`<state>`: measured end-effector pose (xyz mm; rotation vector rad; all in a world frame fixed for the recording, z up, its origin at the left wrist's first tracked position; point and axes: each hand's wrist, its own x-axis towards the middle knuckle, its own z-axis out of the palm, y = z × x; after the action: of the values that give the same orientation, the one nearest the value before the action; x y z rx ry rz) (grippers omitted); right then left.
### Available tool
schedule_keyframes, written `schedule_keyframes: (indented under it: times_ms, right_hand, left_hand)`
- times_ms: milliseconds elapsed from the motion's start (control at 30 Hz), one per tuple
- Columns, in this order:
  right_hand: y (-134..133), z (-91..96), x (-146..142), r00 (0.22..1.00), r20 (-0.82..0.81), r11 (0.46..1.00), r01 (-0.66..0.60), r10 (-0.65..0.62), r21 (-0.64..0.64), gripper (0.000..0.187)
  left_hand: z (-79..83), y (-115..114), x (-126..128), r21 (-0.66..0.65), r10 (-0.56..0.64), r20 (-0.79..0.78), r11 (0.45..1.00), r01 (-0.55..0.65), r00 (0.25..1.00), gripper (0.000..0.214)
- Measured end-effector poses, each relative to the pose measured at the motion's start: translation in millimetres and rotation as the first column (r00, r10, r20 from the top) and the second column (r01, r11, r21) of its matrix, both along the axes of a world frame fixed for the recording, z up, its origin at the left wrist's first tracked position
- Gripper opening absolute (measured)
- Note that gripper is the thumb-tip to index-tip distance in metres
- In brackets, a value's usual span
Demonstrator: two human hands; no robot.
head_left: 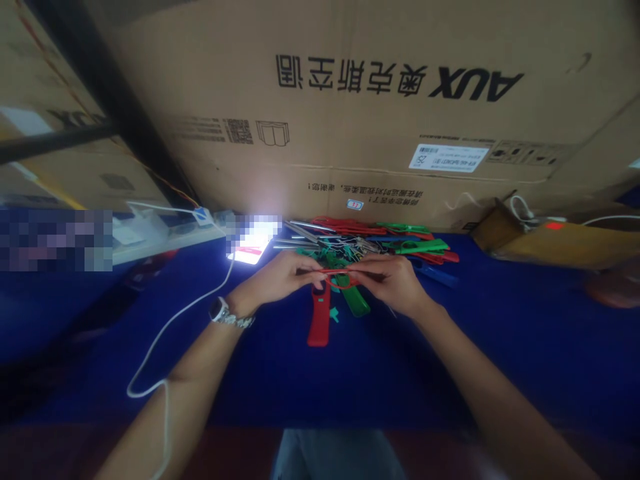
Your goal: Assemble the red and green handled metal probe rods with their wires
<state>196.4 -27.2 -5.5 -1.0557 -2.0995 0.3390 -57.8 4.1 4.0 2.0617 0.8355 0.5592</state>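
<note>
My left hand [287,275] pinches one end of a thin red plastic piece [339,272], seen nearly edge-on. At its other end, my right hand [393,283] closes thumb and fingers on the same piece. It looks like a handle shell, but blur hides its details. Just below, a red handle shell [319,320] lies on the blue table, with a green handle shell [356,301] slanting to its right. A small green plastic part [334,315] rests between them. Behind my hands spreads a pile of metal tubes [305,230], fine wires [357,248] and more red and green shells [425,247].
A lit phone [255,240] stands left of the pile, its white cable [180,310] running across my left forearm. A large cardboard box [350,153] walls off the back. An open yellowish carton [545,243] sits at the right on the blue tabletop [390,373].
</note>
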Motion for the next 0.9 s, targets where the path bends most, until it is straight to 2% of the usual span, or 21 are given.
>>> schedule_keyframes:
  times_ms: [133,267,400,567,667,733,833,900]
  right_hand:
    - [6,3.2,-2,0.999,0.031,0.999,0.039,-0.038,-0.037,0.016]
    - [10,8.2,-3,0.991,0.028,0.989,0.13,-0.128,-0.077,0.015]
    - [9,12.0,1,0.972,-0.061,0.974,0.226,-0.225,0.0,0.02]
    - [5,8.4,6,0.931,-0.146,0.932,0.35,-0.336,0.091,0.019]
    - [5,4.0,9,0.944,-0.132,0.949,0.312,-0.304,0.051,0.025]
    - [8,0.7,10,0.954,-0.152,0.966,0.253,-0.257,-0.046,0.031]
    - [13,-4.2,10,0.945,-0.285,0.963,0.088,-0.161,-0.254,0.037]
    - [17,-7.0,8,0.914,-0.387,0.945,-0.014,-0.12,-0.326,0.04]
  left_hand:
    - [-1.2,1,-2,0.071,0.063,-0.019,0.996,-0.061,0.998,0.025]
    - [-6.8,5,-6,0.078,0.145,-0.062,0.987,-0.14,0.988,0.029]
    - [-12.1,10,-12,0.095,0.185,-0.081,0.98,-0.177,0.979,0.036]
    - [-12.1,11,-15,0.064,0.197,-0.073,0.979,-0.193,0.978,0.037]
    - [-9.2,11,-17,0.041,0.187,-0.073,0.982,-0.185,0.98,0.037]
    - [-7.2,11,-18,0.025,0.17,-0.074,0.985,-0.169,0.983,0.037]
    - [-5.1,10,-20,0.028,0.135,-0.078,0.991,-0.134,0.988,0.037]
    - [-4.3,10,-21,0.041,0.119,-0.086,0.992,-0.116,0.989,0.037]
